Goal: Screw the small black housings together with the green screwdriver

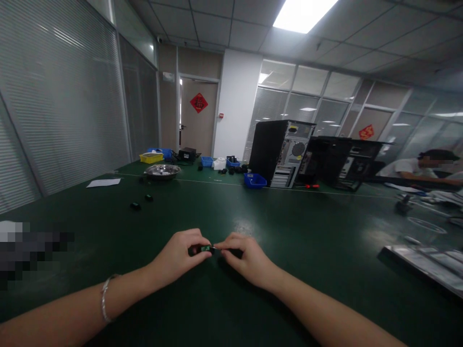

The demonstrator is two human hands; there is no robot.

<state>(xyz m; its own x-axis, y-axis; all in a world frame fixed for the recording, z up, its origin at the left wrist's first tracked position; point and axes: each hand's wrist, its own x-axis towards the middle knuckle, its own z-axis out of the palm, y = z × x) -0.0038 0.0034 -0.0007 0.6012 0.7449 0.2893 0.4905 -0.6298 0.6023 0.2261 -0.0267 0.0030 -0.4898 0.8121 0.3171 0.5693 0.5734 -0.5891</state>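
Both hands meet low on the dark green table (296,226). My left hand (180,255), with a bracelet on its wrist, is curled and pinches a small green and black part (204,248). My right hand (245,258) is closed in a pinch too, its fingertips touching the right end of the same part. The part is tiny and partly hidden by the fingers.
Two small black pieces (135,206) lie to the far left, with a sheet of paper (103,182) and a metal bowl (162,171). Blue and yellow bins (254,180) and open computer cases (282,153) stand at the back. A person (423,168) sits far right.
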